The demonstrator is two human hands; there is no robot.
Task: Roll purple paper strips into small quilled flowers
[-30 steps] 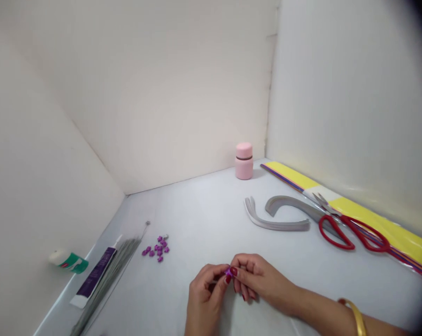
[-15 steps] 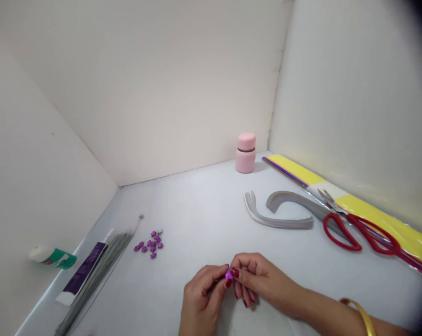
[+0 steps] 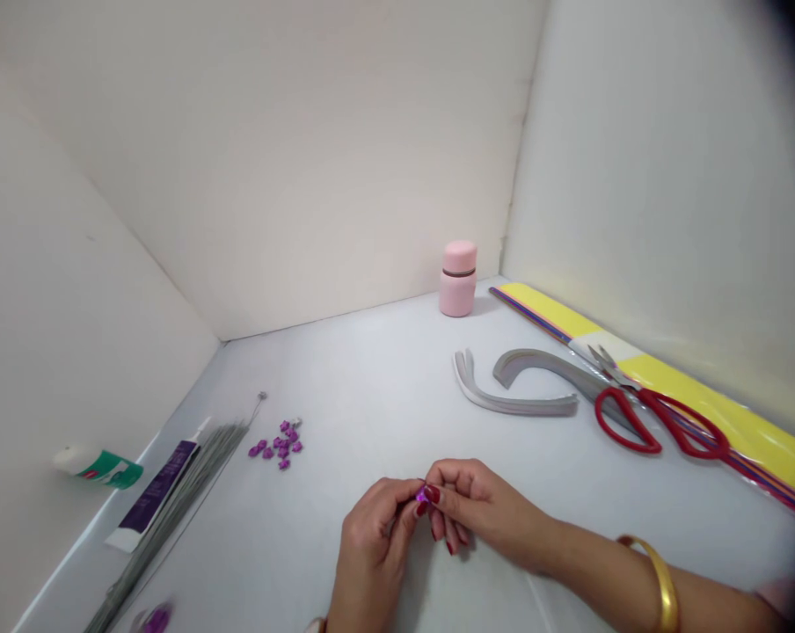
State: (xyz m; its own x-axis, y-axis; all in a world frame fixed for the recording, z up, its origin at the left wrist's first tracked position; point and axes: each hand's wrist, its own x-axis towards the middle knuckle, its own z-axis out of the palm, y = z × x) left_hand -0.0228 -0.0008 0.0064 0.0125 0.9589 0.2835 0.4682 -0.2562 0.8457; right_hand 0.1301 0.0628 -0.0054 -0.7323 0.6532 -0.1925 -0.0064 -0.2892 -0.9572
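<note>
A small shiny purple star [image 3: 422, 496] is pinched between my two hands near the front of the table, and fingertips cover most of it. My left hand [image 3: 375, 536] grips it from the left between thumb and forefinger. From the right, my right hand [image 3: 473, 501] presses on it with thumb and forefinger, the other fingers curled below. To the left lies a loose cluster of small purple stars [image 3: 282, 447], with a silvery one [image 3: 296, 423] at its edge.
At left are thin wires [image 3: 173, 519], a purple-and-white tube [image 3: 160, 492] and a green-and-white bottle [image 3: 111, 469]. A blurred purple item [image 3: 156, 617] sits at bottom left. Further right are a pink flask [image 3: 458, 290], grey strips [image 3: 516, 405], red-handled scissors [image 3: 625, 422] and a yellow packet [image 3: 701, 387].
The whole view has shifted slightly, so things appear a little higher. A purple item now shows at the bottom left. Both hands keep their pinch on the star.
</note>
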